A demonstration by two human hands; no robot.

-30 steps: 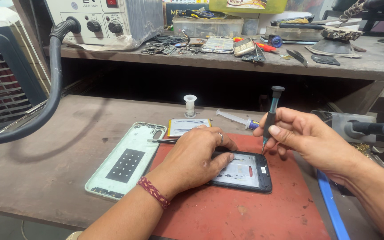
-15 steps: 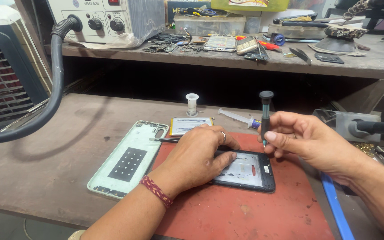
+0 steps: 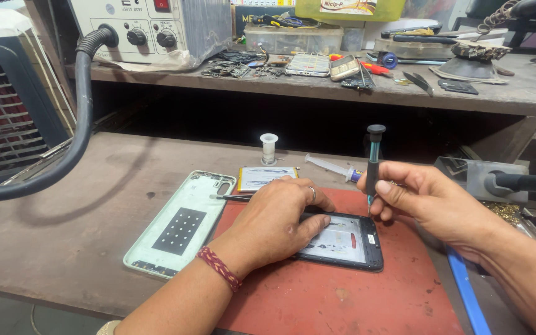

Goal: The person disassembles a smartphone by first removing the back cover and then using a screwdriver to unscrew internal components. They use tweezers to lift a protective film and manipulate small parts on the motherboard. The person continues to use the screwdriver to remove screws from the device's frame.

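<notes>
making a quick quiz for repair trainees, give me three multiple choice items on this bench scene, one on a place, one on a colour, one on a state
1. Where does the pale green back cover lie?
A. left of the red mat
B. on the upper shelf
C. under the opened phone

2. What colour is the mat?
A. blue
B. red
C. white

3. How does the right hand hold the screwdriver?
A. flat on the mat
B. upright, tip down at the phone's corner
C. not at all

Answers: 1 A, the cover rests on the bench beside the mat's left edge. 2 B, red shows all around the opened phone. 3 B, the shaft stands vertical while the left hand presses on the phone.
</notes>
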